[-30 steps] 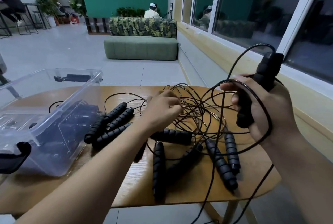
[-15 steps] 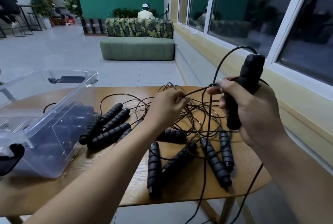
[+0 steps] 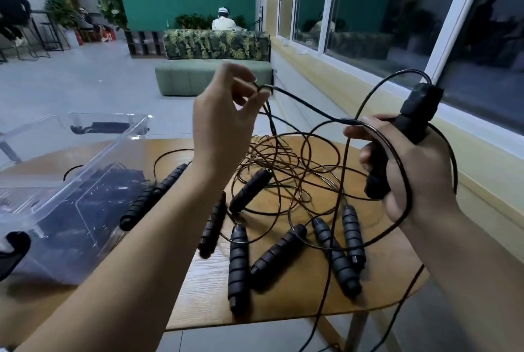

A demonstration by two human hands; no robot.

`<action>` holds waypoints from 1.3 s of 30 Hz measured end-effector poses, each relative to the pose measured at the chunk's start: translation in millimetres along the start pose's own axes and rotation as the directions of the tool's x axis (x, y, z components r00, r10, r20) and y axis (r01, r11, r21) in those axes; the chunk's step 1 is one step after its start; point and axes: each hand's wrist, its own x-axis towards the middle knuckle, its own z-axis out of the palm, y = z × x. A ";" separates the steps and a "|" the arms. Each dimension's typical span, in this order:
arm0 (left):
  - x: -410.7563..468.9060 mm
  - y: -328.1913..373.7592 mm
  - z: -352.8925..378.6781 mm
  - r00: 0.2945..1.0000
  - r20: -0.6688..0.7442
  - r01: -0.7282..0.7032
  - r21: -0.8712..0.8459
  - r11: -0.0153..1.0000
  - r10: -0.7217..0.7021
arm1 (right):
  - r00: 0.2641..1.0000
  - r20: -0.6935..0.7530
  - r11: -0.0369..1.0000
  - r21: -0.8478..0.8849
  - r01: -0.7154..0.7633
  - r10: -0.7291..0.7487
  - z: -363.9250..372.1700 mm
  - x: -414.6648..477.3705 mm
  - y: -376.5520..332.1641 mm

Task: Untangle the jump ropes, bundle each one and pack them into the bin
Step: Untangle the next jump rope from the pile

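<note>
A tangle of thin black cords [image 3: 283, 164] lies on the wooden table [image 3: 382, 275], with several black ribbed handles [image 3: 337, 255] spread around it. My right hand [image 3: 408, 173] grips a pair of black handles [image 3: 408, 127] upright at the right, with loops of cord draped round the hand. My left hand [image 3: 224, 116] is raised above the tangle and pinches a strand of cord [image 3: 300, 102] that runs across to my right hand. A clear plastic bin [image 3: 68, 181] stands tilted at the left, with dark items inside.
The table's front and right edges are close, and cord hangs off the front edge toward the floor [image 3: 320, 314]. A green sofa [image 3: 212, 73] stands beyond the table. Windows [image 3: 397, 11] run along the right wall. People sit far back in the room.
My left hand has risen from the tangle, lifting a pinched strand well above the table. My right hand still holds the handles and has moved slightly outward.
</note>
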 end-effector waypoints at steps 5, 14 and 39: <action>-14.1 -18.1 6.5 0.957 0.220 0.188 0.032 0.982 -0.190 | 1.000 -0.011 0.999 -0.022 0.026 -0.026 4.1 -3.2 0.4; -38.8 -35.8 6.9 0.780 0.534 0.333 0.087 0.939 -0.326 | 0.999 -0.014 0.999 -0.027 0.036 -0.037 4.4 -4.3 1.6; -27.4 40.4 8.0 0.726 0.688 0.266 -0.284 0.921 0.002 | 0.989 0.145 0.974 -0.215 0.071 -0.040 11.3 -12.0 16.8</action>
